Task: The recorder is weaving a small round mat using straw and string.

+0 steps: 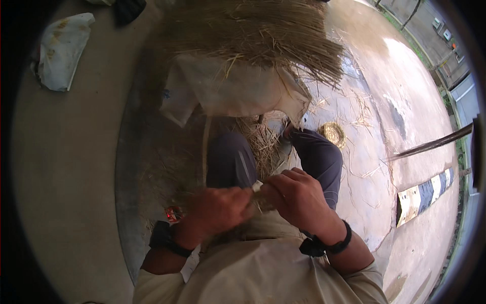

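Head view: over the lap, left hand [221, 207] was curled almost into a fist, motion-blurred; couldn't tell whether it gripped anything. Right hand [299, 197] was closed, thumb and fingers pinching a small straw piece [261, 202] in the narrow gap between the hands. Best handling, as judged: both pinches close together, steady even pull, no sharp bends (dry straw likely snapped easily), wrists low so the wristbands [340, 244] stayed off loose ends. Just past the hands were dark-trousered knees [230, 159], with loose straw [266, 144] between them. Beyond the right knee, a coiled straw ring [332, 135] lay on the floor. Farther off, a big straw bundle [253, 30] lay over a pale sheet [233, 91]; a stained white sack [66, 50] sat far left.
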`<state>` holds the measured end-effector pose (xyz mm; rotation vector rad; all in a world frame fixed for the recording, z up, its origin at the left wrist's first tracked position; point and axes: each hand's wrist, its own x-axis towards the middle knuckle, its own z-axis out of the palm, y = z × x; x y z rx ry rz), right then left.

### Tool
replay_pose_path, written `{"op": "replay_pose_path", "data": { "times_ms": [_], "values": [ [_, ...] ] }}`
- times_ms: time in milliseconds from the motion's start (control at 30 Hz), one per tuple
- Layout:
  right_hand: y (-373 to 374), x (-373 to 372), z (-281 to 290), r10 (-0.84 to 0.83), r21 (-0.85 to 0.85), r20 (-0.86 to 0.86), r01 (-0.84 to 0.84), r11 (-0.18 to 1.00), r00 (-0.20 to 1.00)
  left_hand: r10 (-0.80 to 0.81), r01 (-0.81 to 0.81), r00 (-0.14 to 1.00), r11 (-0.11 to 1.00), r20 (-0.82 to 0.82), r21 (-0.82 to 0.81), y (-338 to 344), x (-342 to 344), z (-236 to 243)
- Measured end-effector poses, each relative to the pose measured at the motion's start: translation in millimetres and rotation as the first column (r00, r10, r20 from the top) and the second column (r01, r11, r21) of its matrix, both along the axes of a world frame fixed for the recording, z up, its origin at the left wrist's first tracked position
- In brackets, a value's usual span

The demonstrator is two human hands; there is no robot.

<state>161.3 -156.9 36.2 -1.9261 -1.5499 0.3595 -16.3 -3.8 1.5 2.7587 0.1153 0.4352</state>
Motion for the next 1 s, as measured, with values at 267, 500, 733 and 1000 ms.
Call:
{"op": "replay_pose_path", "data": {
  "times_ms": [267, 500, 733, 1000],
  "values": [
    [30.0, 21.3, -32.1, -0.081, -0.094, -0.328, 0.053, 0.994, 0.941, -0.136, 0.136, 0.990, 0.991, 0.035, -0.002, -17.3, 11.5, -0.7],
    [12.5, 8.6, -22.1, 0.100, 0.198, -0.697, 0.056, 0.979, 0.710, -0.093, 0.092, 0.996, 0.994, -0.015, -0.066, -9.0, 7.5, -2.9],
    [-45.5, 58.5, 45.6, 0.280, 0.359, -0.341, -0.151, 0.921, 0.898, 0.226, -0.213, 0.967, 0.971, -0.122, 0.114, 69.7, -30.9, 27.0],
    [-235.6, 204.8, -14.8, -0.594, 0.009, 0.396, 0.644, 0.765, 0.700, 0.564, -0.503, 0.805, 0.814, -0.186, 0.290, 164.6, -110.2, 44.9]
  ]
}}
